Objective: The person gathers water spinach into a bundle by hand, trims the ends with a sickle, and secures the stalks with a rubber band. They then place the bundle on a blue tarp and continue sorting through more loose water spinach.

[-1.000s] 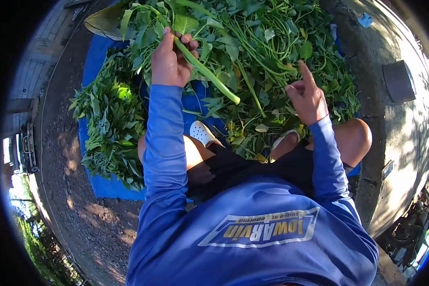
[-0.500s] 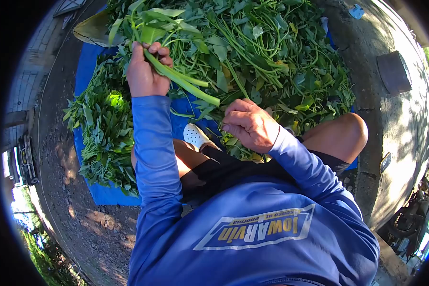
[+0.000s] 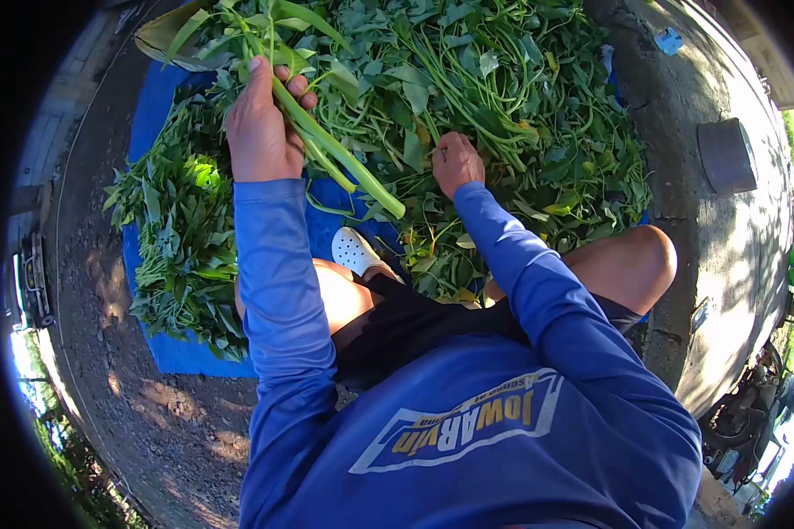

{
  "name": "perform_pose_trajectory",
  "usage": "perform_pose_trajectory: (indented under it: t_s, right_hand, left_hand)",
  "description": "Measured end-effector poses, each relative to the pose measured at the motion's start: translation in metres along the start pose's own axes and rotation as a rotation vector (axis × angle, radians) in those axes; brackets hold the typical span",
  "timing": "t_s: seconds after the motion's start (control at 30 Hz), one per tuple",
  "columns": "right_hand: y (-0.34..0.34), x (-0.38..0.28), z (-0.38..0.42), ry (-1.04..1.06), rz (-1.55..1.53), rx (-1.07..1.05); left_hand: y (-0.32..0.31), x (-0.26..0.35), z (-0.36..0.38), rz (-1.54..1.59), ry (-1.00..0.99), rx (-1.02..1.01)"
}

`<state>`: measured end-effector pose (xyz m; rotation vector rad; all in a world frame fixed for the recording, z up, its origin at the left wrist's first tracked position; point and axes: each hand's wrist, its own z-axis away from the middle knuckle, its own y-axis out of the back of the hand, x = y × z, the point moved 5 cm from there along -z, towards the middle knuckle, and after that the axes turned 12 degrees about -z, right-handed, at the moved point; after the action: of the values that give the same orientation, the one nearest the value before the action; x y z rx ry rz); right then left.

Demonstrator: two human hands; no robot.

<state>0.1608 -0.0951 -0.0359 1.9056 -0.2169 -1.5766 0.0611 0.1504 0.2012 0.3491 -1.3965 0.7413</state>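
Note:
In the head view, my left hand (image 3: 269, 119) is closed round thick green stems (image 3: 340, 159) with leaves at their upper end; the cut ends point down and right. My right hand (image 3: 458, 163) is over the large pile of leafy greens (image 3: 503, 79), its fingers bent together at the stems there. Whatever is between those fingers is too small to make out. A second heap of greens (image 3: 185, 238) lies to the left of my left forearm, on the blue tarp (image 3: 181, 354).
My white clog (image 3: 355, 250) shows between my knees. A dark cylindrical container (image 3: 728, 156) stands on the concrete ledge (image 3: 715, 264) at the right. Rough dirt ground (image 3: 150, 397) lies at the left. A light blue scrap (image 3: 669, 40) is at the upper right.
My right hand has moved up and slightly right, away from my lap and onto the large pile. My left hand has shifted a little up and left, and the stems tilt more steeply down.

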Motion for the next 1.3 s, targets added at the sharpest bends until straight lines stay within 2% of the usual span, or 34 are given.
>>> perform_pose_trajectory:
  t_s: [0.03,0.17,0.27,0.37,0.47,0.5,0.57,0.63,0.73,0.87,0.9,1.0,1.03,1.2,1.23,1.3]
  right_hand:
    - [-0.008,-0.008,-0.002,0.082,0.043,0.005]
    - [-0.018,-0.014,-0.013,-0.123,0.107,0.043]
    - [-0.023,-0.004,-0.029,-0.216,0.188,-0.028]
    - [-0.024,0.007,-0.049,-0.187,0.176,0.043]
    - [-0.004,-0.013,-0.057,-0.243,0.047,-0.155]
    - [-0.001,-0.011,-0.059,-0.155,-0.015,-0.18]
    - [0.013,-0.008,-0.054,-0.412,-0.424,-0.309]
    - [0.039,-0.051,-0.045,-0.63,-0.803,-0.369]
    - [0.068,-0.064,-0.044,-0.64,-0.889,-0.381]
    - [0.104,-0.108,-0.024,-0.41,-0.836,-0.391]
    - [0.114,-0.114,-0.021,-0.341,-0.782,-0.242]
    - [0.142,-0.136,-0.015,-0.171,-0.705,-0.143]
    - [0.146,-0.13,-0.018,-0.047,-0.626,-0.085]
    - [0.179,-0.175,-0.008,0.138,-0.442,0.12]
    - [0.184,-0.184,-0.005,0.149,-0.392,0.154]
    - [0.188,-0.202,-0.001,0.167,-0.334,0.197]
  left_hand:
    - [0.0,-0.001,0.001,-0.002,0.009,0.008]
    - [0.005,0.0,0.002,-0.018,0.004,-0.002]
    - [0.009,0.003,0.004,-0.065,-0.019,0.029]
    - [0.008,0.007,0.005,-0.078,-0.02,0.025]
    - [0.015,0.006,0.004,-0.097,-0.032,-0.023]
    - [0.016,0.006,0.004,-0.101,-0.038,-0.046]
    - [0.018,0.006,0.007,-0.125,-0.035,-0.066]
    - [0.018,0.009,0.006,-0.147,-0.049,-0.083]
    - [0.015,0.006,0.008,-0.184,-0.064,-0.099]
    - [0.014,0.005,0.012,-0.244,-0.092,-0.136]
    - [0.012,0.005,0.014,-0.281,-0.112,-0.146]
    - [0.005,-0.002,0.012,-0.366,-0.153,-0.184]
    - [0.001,-0.005,0.014,-0.402,-0.176,-0.188]
    - [-0.021,-0.012,0.027,-0.609,-0.305,-0.163]
    - [-0.026,-0.014,0.032,-0.625,-0.264,-0.137]
    - [-0.033,-0.024,0.033,-0.612,-0.292,-0.216]
